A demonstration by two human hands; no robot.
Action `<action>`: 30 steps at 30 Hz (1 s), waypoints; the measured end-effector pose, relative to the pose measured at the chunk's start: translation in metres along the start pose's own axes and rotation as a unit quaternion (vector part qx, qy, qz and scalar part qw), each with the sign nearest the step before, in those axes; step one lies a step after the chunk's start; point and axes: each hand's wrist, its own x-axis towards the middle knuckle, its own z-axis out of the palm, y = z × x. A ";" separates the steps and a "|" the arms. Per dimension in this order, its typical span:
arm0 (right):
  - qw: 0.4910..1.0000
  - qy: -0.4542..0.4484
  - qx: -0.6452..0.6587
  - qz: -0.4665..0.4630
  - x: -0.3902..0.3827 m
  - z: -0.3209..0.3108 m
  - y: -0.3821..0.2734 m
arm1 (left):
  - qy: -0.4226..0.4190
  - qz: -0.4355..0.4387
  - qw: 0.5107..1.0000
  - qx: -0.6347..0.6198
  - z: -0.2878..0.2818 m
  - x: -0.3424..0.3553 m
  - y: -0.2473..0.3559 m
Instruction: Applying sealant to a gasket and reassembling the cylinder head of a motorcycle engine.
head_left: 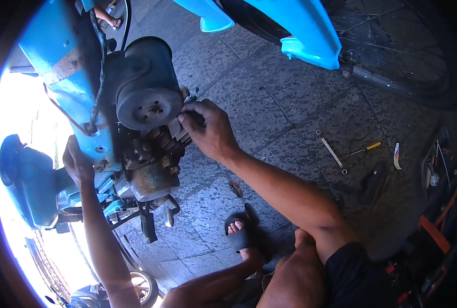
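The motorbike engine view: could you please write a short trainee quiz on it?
1. True or false: the right hand rests on the engine.
2. Which tool on the pavement has a yellow handle? A spanner, B screwdriver, C hammer.
3. What does the left hand grip?

Key: 1 true. 2 B. 3 The blue frame, beside the engine.
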 end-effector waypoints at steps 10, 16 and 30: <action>0.999 -0.025 -0.041 0.013 0.008 -0.002 -0.001 | 0.002 0.012 1.000 0.006 -0.001 0.002 0.000; 0.995 -0.016 -0.097 0.015 0.008 -0.002 -0.005 | -0.002 0.009 1.000 0.014 -0.001 0.001 0.004; 0.926 0.047 -0.341 0.155 0.039 -0.095 0.109 | 0.008 0.029 0.999 0.012 0.001 -0.002 0.007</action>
